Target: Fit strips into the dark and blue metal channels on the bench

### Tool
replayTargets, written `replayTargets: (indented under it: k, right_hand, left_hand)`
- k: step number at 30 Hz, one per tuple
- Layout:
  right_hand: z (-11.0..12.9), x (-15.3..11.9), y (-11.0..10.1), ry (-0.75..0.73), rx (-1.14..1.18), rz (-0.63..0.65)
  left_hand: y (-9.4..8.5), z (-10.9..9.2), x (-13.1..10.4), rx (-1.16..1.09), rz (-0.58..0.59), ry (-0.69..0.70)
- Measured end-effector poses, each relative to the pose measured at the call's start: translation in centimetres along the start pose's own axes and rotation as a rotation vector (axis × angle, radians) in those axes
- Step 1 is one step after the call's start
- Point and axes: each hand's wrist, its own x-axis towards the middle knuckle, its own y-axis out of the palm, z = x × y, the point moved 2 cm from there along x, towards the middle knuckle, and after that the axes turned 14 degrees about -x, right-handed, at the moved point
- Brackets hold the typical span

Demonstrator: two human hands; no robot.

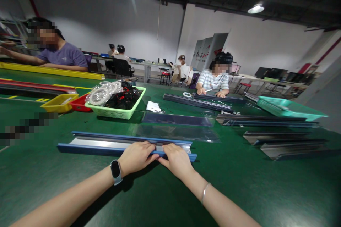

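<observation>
A long blue metal channel profile (87,149) with a silvery inner floor lies lengthwise across the green table in front of me. My left hand (136,156), with a watch on its wrist, is closed over the near wall of the profile right of its middle. Close beside it, my right hand (178,158) grips the same wall nearer the right end. Both thumbs stay on the near side, almost touching, while the fingers reach into the channel. Whatever lies under the fingertips is hidden. Just behind the profile is a clear plastic sheet (183,133), with a dark bluish strip (176,119) beyond it.
A light green basket (114,112) holds bagged white rings and dark parts. Yellow (57,105) and red (78,103) bins stand left of it. Metal profiles (266,120) and a turquoise basket (290,108) lie right. Co-workers sit across (213,79) and far left (64,55).
</observation>
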Motion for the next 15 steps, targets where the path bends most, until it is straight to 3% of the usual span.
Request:
replayTargets:
  k: [15]
  right_hand:
    - [0.05, 0.18, -0.23, 0.013, -0.015, 0.015]
  left_hand:
    - [-0.36, -0.11, 0.08, -0.019, 0.015, -0.022]
